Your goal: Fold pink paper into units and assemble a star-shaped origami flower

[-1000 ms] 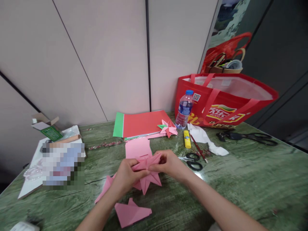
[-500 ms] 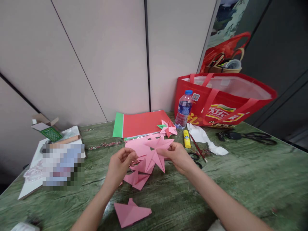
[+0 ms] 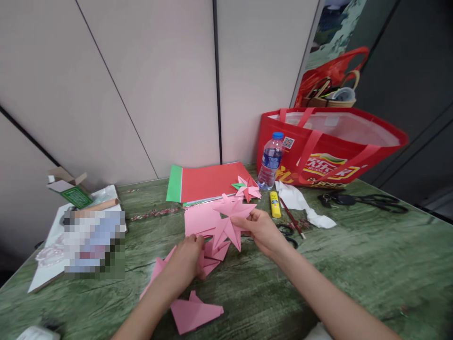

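My right hand (image 3: 262, 230) pinches a pink folded paper star (image 3: 230, 221) and holds it just above the green table (image 3: 354, 269). Lower and to the left, my left hand (image 3: 187, 261) rests palm down on loose pink folded pieces (image 3: 212, 257) lying on the table, its fingers curled over them. A flat pink sheet (image 3: 198, 219) lies behind the star. Another pink folded piece (image 3: 194, 314) sits near the front edge, apart from both hands.
A stack of red and green paper (image 3: 208, 182) with a finished pink star (image 3: 247, 190) lies at the back. A water bottle (image 3: 271, 161), glue stick (image 3: 275, 204), scissors (image 3: 288, 233), white crumpled paper (image 3: 300, 203) and a red bag (image 3: 332, 146) stand right. A white tray (image 3: 53, 231) lies left.
My left hand has let go of the star and dropped to the loose pink pieces on the table. My right hand keeps the star raised, slightly lower than before.
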A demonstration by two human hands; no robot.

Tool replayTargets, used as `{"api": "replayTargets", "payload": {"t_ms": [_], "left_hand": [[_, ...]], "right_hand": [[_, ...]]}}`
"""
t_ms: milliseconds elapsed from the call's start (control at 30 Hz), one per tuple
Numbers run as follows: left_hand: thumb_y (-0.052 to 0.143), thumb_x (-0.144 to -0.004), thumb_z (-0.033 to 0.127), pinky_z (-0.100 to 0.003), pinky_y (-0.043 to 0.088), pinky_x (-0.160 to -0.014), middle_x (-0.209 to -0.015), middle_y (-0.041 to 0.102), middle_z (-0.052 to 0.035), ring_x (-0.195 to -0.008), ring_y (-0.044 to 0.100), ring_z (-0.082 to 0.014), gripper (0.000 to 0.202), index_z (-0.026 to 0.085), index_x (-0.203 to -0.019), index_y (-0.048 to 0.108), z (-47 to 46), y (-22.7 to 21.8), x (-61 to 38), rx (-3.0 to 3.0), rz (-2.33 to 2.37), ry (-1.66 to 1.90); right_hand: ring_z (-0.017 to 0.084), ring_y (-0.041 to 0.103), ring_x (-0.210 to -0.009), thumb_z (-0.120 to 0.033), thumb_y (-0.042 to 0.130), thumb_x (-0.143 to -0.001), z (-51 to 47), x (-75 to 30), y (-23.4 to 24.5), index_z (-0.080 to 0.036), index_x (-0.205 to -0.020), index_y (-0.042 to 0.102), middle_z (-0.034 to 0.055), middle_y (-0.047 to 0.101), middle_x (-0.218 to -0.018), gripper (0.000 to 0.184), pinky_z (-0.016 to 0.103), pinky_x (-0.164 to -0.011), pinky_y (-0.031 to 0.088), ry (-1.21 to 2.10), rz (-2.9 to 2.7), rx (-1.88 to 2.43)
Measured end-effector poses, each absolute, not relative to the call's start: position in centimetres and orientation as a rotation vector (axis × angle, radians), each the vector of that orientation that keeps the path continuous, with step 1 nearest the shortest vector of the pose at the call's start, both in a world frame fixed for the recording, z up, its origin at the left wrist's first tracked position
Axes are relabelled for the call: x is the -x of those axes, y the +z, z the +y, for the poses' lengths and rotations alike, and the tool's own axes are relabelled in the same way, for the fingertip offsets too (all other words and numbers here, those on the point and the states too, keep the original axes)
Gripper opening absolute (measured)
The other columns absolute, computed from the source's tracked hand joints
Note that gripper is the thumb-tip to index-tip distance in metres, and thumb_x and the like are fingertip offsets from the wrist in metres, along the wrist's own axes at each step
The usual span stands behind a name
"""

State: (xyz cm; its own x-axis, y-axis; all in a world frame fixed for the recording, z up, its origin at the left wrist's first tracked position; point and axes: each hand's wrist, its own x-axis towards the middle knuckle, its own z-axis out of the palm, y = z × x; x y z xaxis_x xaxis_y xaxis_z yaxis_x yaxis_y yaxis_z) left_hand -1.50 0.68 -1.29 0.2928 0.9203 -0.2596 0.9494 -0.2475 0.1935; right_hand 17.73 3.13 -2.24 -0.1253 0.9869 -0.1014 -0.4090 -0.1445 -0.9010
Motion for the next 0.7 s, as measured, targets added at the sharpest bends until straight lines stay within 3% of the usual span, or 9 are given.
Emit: {"api": "replayTargets", "payload": {"t_ms": [100, 300, 400, 700], "left_hand": [[0.071, -0.048, 0.012, -0.028, 0.036, -0.064, -0.097, 0.057, -0.0104, -0.082, 0.057, -0.0258, 0.050, 0.014, -0.095, 0.054, 0.6, -1.5, 1.3, -2.224, 1.725, -0.202], [0.073, -0.045, 0.013, -0.027, 0.036, -0.060, -0.097, 0.056, -0.0097, -0.075, 0.059, -0.0239, 0.048, 0.015, -0.090, 0.055, 0.0, -0.9, 1.0, -2.192, 1.722, -0.169], [0.074, -0.043, 0.013, -0.025, 0.036, -0.062, -0.088, 0.061, -0.0069, -0.079, 0.058, -0.0239, 0.049, 0.017, -0.089, 0.056, -0.3, -0.6, 1.2, -2.134, 1.677, -0.130], [0.074, -0.046, 0.022, -0.024, 0.022, -0.047, -0.058, 0.058, 0.0007, -0.055, 0.052, -0.0161, 0.016, 0.018, -0.056, 0.061, -0.3, -0.9, 1.2, -2.199, 1.595, -0.253]], "right_hand": [[0.015, 0.062, -0.065, -0.028, 0.077, -0.050, 3.0, -17.5, -1.9, -0.013, -0.076, 0.064, 0.0040, 0.069, -0.074, 0.032, 0.028, -0.062, 0.049, 1.553, -0.898, 0.925], [0.015, 0.062, -0.063, -0.028, 0.078, -0.049, 2.8, -17.4, -1.6, -0.014, -0.077, 0.064, 0.0040, 0.069, -0.075, 0.034, 0.028, -0.061, 0.048, 1.554, -0.897, 0.946], [0.014, 0.061, -0.061, -0.028, 0.079, -0.048, 2.9, -17.4, -1.9, -0.013, -0.076, 0.064, 0.0037, 0.069, -0.073, 0.035, 0.026, -0.058, 0.048, 1.534, -0.869, 0.954], [0.014, 0.060, -0.061, -0.030, 0.076, -0.051, 3.2, -17.6, -2.4, -0.014, -0.074, 0.062, 0.0034, 0.068, -0.073, 0.031, 0.026, -0.055, 0.047, 1.458, -0.871, 0.970]]}}
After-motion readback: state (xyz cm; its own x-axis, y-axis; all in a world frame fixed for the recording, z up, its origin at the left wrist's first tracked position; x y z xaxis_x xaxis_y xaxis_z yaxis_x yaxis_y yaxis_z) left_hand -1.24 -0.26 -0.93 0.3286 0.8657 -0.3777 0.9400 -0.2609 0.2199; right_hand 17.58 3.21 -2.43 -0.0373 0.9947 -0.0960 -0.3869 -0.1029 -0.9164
